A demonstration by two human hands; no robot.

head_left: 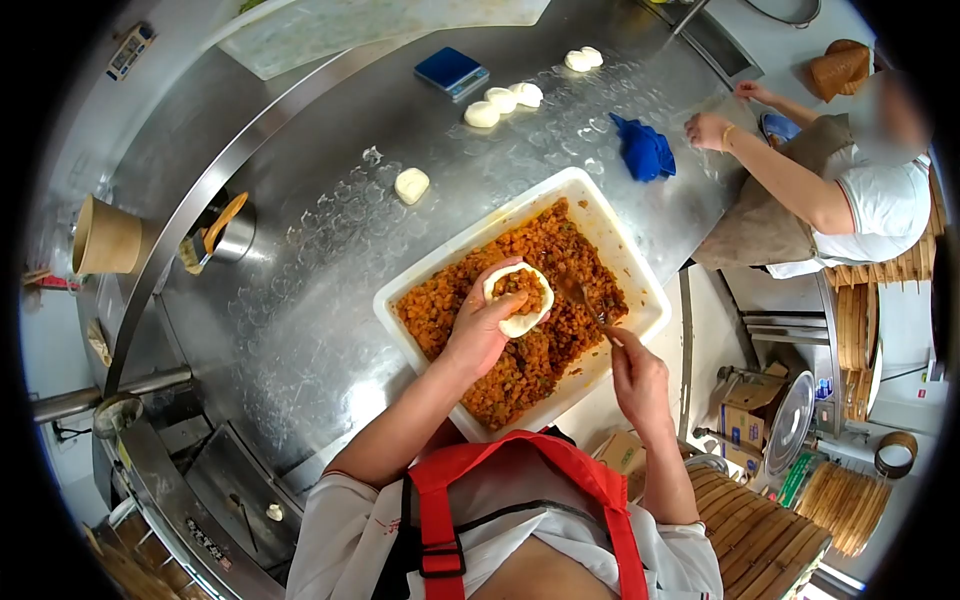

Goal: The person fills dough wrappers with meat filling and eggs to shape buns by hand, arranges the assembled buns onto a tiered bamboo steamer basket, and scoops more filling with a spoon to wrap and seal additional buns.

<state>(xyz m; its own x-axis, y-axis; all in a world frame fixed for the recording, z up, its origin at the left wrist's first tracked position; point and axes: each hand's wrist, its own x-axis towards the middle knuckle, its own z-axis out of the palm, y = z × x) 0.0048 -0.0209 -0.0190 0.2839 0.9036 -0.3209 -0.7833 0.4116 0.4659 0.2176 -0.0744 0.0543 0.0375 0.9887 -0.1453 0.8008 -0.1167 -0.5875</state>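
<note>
My left hand [483, 322] holds a round dough wrapper [518, 325] with orange-brown filling on it, thumb pressing over its near side. In my right hand [638, 378] is the handle of a spoon [587, 302], its tip down at the filling. Both hands are over a white rectangular tub [655, 312] of chopped orange-brown filling [520, 375]. One dough piece [411, 186] lies on the steel table beyond the tub's left side.
Farther back on the steel table [290, 300] are several dough pieces [502, 100], a blue scale [451, 71] and a blue cloth [643, 148]. A co-worker [810, 190] stands at the right, hands over the table. A metal pot [235, 232] with brushes is at left.
</note>
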